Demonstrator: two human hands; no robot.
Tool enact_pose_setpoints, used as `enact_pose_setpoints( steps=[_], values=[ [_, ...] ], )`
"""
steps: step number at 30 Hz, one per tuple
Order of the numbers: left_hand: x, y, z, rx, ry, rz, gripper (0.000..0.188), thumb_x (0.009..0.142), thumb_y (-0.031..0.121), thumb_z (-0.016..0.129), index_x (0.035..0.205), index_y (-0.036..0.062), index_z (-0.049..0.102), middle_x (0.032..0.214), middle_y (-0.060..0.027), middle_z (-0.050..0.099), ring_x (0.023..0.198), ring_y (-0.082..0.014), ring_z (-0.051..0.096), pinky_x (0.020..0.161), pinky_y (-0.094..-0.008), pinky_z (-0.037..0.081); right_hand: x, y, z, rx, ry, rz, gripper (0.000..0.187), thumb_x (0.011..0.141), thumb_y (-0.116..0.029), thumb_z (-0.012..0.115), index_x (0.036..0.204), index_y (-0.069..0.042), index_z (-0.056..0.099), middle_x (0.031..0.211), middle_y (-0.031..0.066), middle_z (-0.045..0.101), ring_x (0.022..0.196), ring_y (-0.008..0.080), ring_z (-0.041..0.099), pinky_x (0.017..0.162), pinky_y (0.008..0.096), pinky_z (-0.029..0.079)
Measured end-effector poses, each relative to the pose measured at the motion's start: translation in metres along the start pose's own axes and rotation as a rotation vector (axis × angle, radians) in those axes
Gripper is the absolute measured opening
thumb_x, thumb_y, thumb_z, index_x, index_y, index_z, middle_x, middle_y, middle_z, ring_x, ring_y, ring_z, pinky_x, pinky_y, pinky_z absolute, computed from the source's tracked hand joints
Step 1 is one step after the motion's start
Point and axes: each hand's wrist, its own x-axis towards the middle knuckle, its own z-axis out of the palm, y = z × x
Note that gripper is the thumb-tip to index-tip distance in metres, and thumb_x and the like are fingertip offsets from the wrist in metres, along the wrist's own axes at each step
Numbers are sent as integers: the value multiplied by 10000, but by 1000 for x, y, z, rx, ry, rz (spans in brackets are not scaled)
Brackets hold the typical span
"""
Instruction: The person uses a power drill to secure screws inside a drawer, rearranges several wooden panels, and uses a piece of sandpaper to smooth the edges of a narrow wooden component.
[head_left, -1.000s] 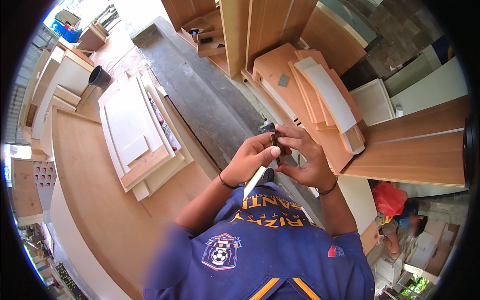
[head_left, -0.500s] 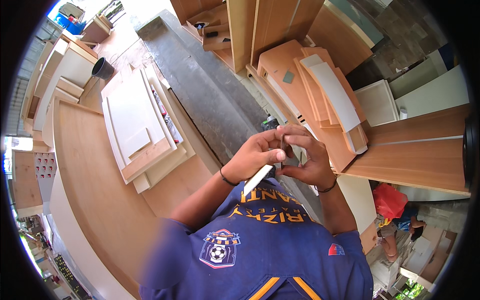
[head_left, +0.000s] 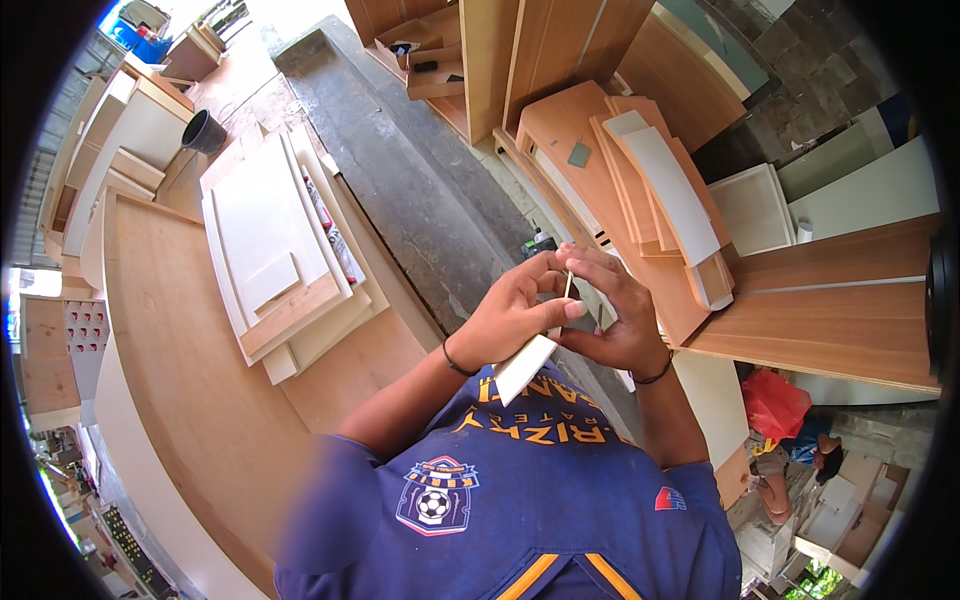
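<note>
My left hand grips a small white board piece, thumb on top and fingers behind. The piece's lower end slants out below my left thumb, above my shirt. My right hand is curled close against my left, its fingertips meeting my left fingers around the piece's upper part. A thin pale edge shows between the fingers of both hands. Something slim and dark shows inside my right hand, too small to name. Most of the piece's upper part is hidden by my fingers.
At left, white panels lie stacked on a large wooden panel. Wooden boards and a curved white strip lie at right. A black bucket stands far left. Another person is at lower right.
The white board piece has turned, so its broad face shows more now. My fingers have shifted slightly around it; both hands stay in nearly the same place.
</note>
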Motion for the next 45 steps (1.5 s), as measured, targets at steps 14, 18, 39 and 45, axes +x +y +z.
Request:
enact_pose_setpoints(
  steps=[14,18,39,45],
  values=[
    [24,-16,-37,371,507,133,319,935,307,584,1010,-3,578,698,-1,610,553,-37,485,490,-195,371,-2,3,0,246,246,351,697,574,-169,856,1177,-23,539,1061,90,582,952,181,583,803,286,455],
    [27,-8,-45,843,666,159,283,860,266,686,926,0,613,509,-27,521,453,-63,429,444,-250,338,15,-30,-15,-163,-12,263,649,596,-191,824,1158,-27,542,1071,116,576,972,251,571,865,347,440],
    [25,2,-54,1099,-73,-8,269,795,290,671,911,47,654,803,-176,642,779,-376,617,667,-438,474,-13,16,9,381,-45,677,494,786,-65,697,1246,-21,522,1143,132,553,975,219,599,816,324,504],
    [23,4,-51,1096,-165,117,228,786,217,704,874,22,627,777,-156,617,734,-352,603,635,-392,456,-31,25,16,815,24,939,145,879,-48,615,1010,13,611,855,21,650,792,74,604,711,210,490]
  ],
)
